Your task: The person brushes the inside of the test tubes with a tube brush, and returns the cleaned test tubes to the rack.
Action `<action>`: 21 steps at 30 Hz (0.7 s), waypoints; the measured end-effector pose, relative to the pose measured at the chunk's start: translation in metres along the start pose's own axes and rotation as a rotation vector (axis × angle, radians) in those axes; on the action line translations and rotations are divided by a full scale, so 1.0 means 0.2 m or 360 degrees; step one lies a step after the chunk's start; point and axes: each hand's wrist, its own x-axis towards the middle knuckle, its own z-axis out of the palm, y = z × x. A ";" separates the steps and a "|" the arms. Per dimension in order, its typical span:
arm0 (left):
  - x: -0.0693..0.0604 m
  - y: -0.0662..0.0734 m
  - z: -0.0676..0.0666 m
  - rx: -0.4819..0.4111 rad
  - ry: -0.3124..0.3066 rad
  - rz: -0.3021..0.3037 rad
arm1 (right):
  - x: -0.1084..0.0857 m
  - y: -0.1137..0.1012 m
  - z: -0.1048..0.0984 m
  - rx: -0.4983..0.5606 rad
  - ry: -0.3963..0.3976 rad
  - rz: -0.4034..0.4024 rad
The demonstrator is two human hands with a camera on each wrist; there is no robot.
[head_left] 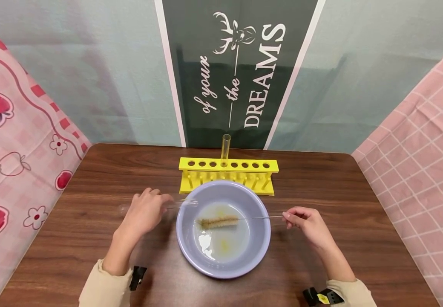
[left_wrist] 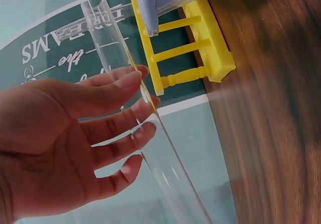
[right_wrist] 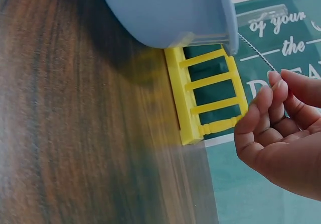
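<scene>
My left hand (head_left: 145, 211) holds a clear glass test tube (left_wrist: 175, 179) between thumb and fingertips, left of the lavender basin (head_left: 180, 241). In the head view the end of that tube reaches over the basin's left rim. Between thumb and fingers, my right hand (head_left: 307, 224) pinches the thin twisted-wire handle of a test tube brush (head_left: 219, 222). The brush's tan bristles lie inside the basin, over shallow, cloudy water with yellowish patches; whether they touch the water I cannot tell. The right wrist view shows the wire (right_wrist: 258, 53) crossing the basin's rim.
Behind the basin stands a yellow test tube rack (head_left: 250, 165) with a row of holes and pegs. One tube (head_left: 225, 147) stands upright in it, near its middle. The brown wooden table (head_left: 321, 183) meets a printed cloth backdrop (head_left: 129, 85) at its far edge.
</scene>
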 end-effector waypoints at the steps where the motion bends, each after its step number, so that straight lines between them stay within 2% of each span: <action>1: 0.00 0.00 0.00 -0.0009 0.0000 0.0003 | 0.00 0.00 -0.01 0.0044 0.0001 0.0009; 6: 0.01 0.01 0.02 -0.0046 -0.0021 0.0022 | 0.00 -0.02 -0.06 0.0331 -0.0011 -0.0002; 15: 0.03 0.02 0.03 -0.0084 -0.0008 0.0060 | 0.01 -0.05 -0.16 0.0839 -0.0163 -0.0188; 21: 0.04 0.03 0.04 -0.0066 0.0006 0.0047 | 0.02 -0.06 -0.20 0.0956 -0.0195 -0.0211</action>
